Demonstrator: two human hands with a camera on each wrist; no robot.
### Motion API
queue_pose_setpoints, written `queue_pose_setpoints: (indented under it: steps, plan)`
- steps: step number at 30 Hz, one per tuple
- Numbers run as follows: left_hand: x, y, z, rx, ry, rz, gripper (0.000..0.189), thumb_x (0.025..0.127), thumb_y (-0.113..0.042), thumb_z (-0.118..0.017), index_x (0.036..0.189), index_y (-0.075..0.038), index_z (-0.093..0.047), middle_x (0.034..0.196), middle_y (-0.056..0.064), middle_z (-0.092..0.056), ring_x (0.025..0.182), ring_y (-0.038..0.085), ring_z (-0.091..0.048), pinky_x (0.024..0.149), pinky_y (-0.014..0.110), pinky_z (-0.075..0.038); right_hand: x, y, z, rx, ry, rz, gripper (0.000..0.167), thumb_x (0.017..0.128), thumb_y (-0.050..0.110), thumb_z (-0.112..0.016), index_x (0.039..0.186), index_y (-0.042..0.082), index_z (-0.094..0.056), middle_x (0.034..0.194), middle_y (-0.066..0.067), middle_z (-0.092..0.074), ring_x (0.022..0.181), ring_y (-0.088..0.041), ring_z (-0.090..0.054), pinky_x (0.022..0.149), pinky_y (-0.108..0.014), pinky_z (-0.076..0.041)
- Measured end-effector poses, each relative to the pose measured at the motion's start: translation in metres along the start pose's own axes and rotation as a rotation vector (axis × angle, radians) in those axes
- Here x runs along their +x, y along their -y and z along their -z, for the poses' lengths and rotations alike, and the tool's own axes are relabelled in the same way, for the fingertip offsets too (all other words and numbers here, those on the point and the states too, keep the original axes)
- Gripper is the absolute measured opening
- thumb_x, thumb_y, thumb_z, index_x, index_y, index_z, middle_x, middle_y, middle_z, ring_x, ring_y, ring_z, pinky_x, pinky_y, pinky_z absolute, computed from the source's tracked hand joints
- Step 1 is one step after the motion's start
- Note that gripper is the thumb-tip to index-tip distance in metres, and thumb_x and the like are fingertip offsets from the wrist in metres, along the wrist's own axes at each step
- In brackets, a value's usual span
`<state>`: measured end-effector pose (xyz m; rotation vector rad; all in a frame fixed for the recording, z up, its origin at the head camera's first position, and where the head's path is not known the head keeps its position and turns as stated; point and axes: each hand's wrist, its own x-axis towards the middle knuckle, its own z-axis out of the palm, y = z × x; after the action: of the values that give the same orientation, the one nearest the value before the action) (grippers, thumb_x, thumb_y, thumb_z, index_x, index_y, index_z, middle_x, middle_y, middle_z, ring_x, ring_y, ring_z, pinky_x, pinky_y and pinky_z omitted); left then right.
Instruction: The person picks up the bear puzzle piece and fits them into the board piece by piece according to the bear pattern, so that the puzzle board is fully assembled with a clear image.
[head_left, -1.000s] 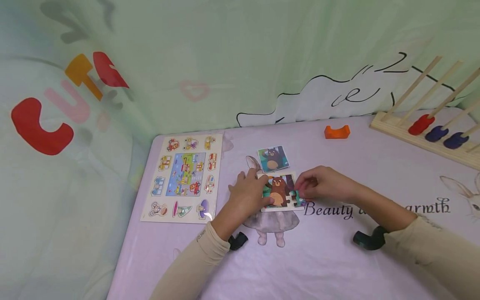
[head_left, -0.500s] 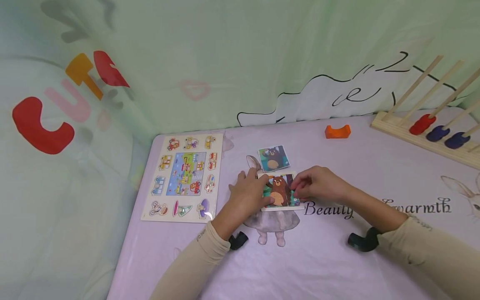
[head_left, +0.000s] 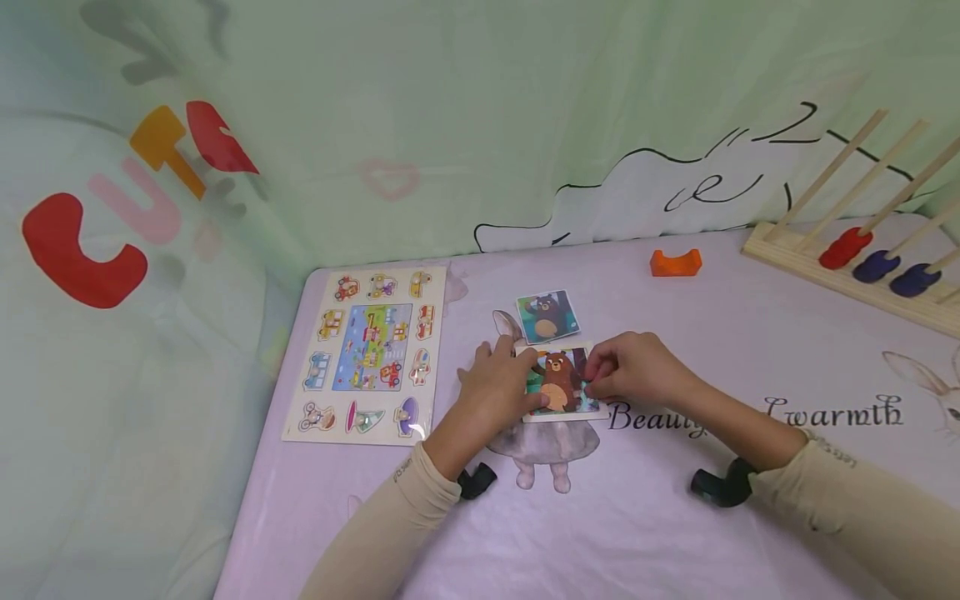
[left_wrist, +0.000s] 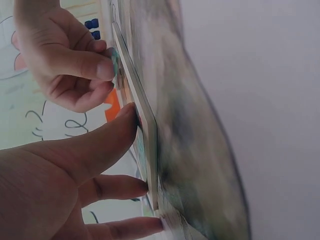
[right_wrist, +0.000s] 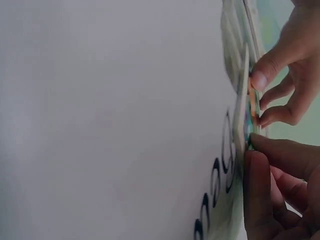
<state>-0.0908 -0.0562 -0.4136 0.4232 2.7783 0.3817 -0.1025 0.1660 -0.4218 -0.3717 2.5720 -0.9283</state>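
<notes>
A small bear jigsaw puzzle (head_left: pixel 557 385) in a pale tray lies flat on the printed tablecloth. My left hand (head_left: pixel 491 392) steadies its left side: the thumb rests on the picture and the straight fingers touch the edge and the cloth. At the right side, my right hand (head_left: pixel 637 368) pinches a small greenish puzzle piece (left_wrist: pixel 115 64) between thumb and curled fingers, seen edge-on in the left wrist view. Those fingertips hide part of the puzzle's right side. Just behind the puzzle lies a picture card (head_left: pixel 548 317) showing the same bear.
To the left lies a board of vehicle pieces (head_left: pixel 296 417). An orange block (head_left: pixel 675 263) sits toward the back. A wooden peg rack (head_left: pixel 847 283) with red and blue beads stands at the back right. Curtains (head_left: pixel 450 125) hang behind the table.
My right hand has moved slightly left, bringing the piece onto the puzzle's right side, where a gap showed before. My left hand stays in place.
</notes>
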Motion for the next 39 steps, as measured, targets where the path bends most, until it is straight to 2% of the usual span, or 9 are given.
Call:
queue_pose_setpoints:
  steps: [5, 9, 12, 13, 15, 17, 21, 26, 39]
  plan:
    - [-0.004, -0.003, 0.000, 0.005, -0.045, 0.009, 0.055, 0.084, -0.044, -0.083, 0.129, -0.018, -0.064, 0.137, 0.016, -0.053, 0.125, 0.040, -0.050, 0.093, 0.077, -0.044, -0.004, -0.001, 0.003, -0.033, 0.006, -0.002, 0.014, 0.082, 0.021, -0.084, 0.079, 0.016, -0.071, 0.062, 0.006, -0.062, 0.063, -0.013, -0.056, 0.062, -0.029, -0.042]
    - [-0.004, -0.008, 0.002, 0.039, -0.066, 0.000, 0.050, 0.083, -0.041, -0.084, 0.122, -0.015, -0.067, 0.122, 0.014, -0.056, 0.114, 0.034, -0.052, 0.090, 0.063, -0.048, -0.008, -0.003, 0.006, -0.026, 0.045, -0.002, 0.016, 0.083, 0.022, -0.084, 0.078, 0.017, -0.070, 0.060, 0.005, -0.059, 0.060, -0.013, -0.055, 0.060, -0.028, -0.042]
    - [0.002, -0.010, 0.003, 0.015, -0.028, -0.029, 0.029, 0.088, -0.044, -0.079, 0.099, -0.018, -0.072, 0.100, 0.006, -0.064, 0.095, 0.025, -0.058, 0.080, 0.053, -0.046, -0.009, -0.005, 0.007, -0.019, 0.063, 0.024, 0.017, 0.083, 0.021, -0.084, 0.077, 0.017, -0.069, 0.060, 0.005, -0.059, 0.058, -0.013, -0.055, 0.059, -0.027, -0.043]
    - [0.005, -0.010, 0.002, 0.004, -0.013, -0.040, 0.028, 0.089, -0.046, -0.076, 0.090, -0.019, -0.071, 0.090, 0.002, -0.065, 0.087, 0.022, -0.059, 0.078, 0.051, -0.046, -0.009, -0.005, 0.007, -0.019, 0.065, 0.029, 0.017, 0.082, 0.021, -0.084, 0.077, 0.017, -0.068, 0.060, 0.006, -0.058, 0.058, -0.013, -0.055, 0.059, -0.027, -0.043]
    - [0.010, -0.009, 0.000, -0.040, 0.023, -0.050, 0.037, 0.091, -0.052, -0.071, 0.070, -0.022, -0.063, 0.071, -0.005, -0.062, 0.073, 0.015, -0.059, 0.075, 0.049, -0.044, -0.009, -0.006, 0.007, -0.017, 0.067, 0.035, 0.018, 0.083, 0.021, -0.084, 0.077, 0.017, -0.068, 0.060, 0.005, -0.058, 0.058, -0.013, -0.055, 0.059, -0.026, -0.043]
    - [0.016, -0.008, -0.003, -0.072, 0.050, -0.042, 0.048, 0.091, -0.057, -0.069, 0.060, -0.023, -0.057, 0.062, -0.007, -0.057, 0.066, 0.013, -0.057, 0.074, 0.048, -0.044, -0.008, -0.006, 0.007, -0.013, 0.074, 0.029, 0.017, 0.083, 0.020, -0.084, 0.078, 0.017, -0.068, 0.061, 0.005, -0.058, 0.058, -0.013, -0.055, 0.058, -0.026, -0.044]
    - [0.024, -0.008, -0.007, -0.067, 0.067, 0.001, 0.057, 0.086, -0.065, -0.071, 0.053, -0.022, -0.051, 0.063, -0.007, -0.054, 0.062, 0.013, -0.056, 0.072, 0.048, -0.044, -0.007, -0.006, 0.006, -0.005, 0.087, 0.018, 0.017, 0.083, 0.019, -0.084, 0.079, 0.015, -0.068, 0.061, 0.004, -0.060, 0.058, -0.013, -0.056, 0.057, -0.025, -0.045]
    - [0.028, -0.012, -0.005, -0.068, 0.074, 0.040, 0.055, 0.084, -0.063, -0.074, 0.055, -0.020, -0.054, 0.068, -0.004, -0.057, 0.064, 0.015, -0.057, 0.077, 0.052, -0.044, -0.007, -0.005, 0.004, 0.001, 0.091, -0.001, 0.017, 0.083, 0.018, -0.084, 0.079, 0.015, -0.068, 0.061, 0.004, -0.060, 0.058, -0.013, -0.057, 0.056, -0.025, -0.046]
    - [0.029, -0.015, -0.002, -0.046, 0.092, 0.076, 0.055, 0.082, -0.066, -0.074, 0.056, -0.021, -0.057, 0.068, -0.003, -0.059, 0.065, 0.016, -0.058, 0.078, 0.051, -0.044, -0.006, -0.002, 0.006, -0.011, 0.116, 0.014, 0.025, 0.079, 0.026, -0.088, 0.078, 0.015, -0.066, 0.062, 0.004, -0.059, 0.063, -0.013, -0.054, 0.062, -0.028, -0.042]
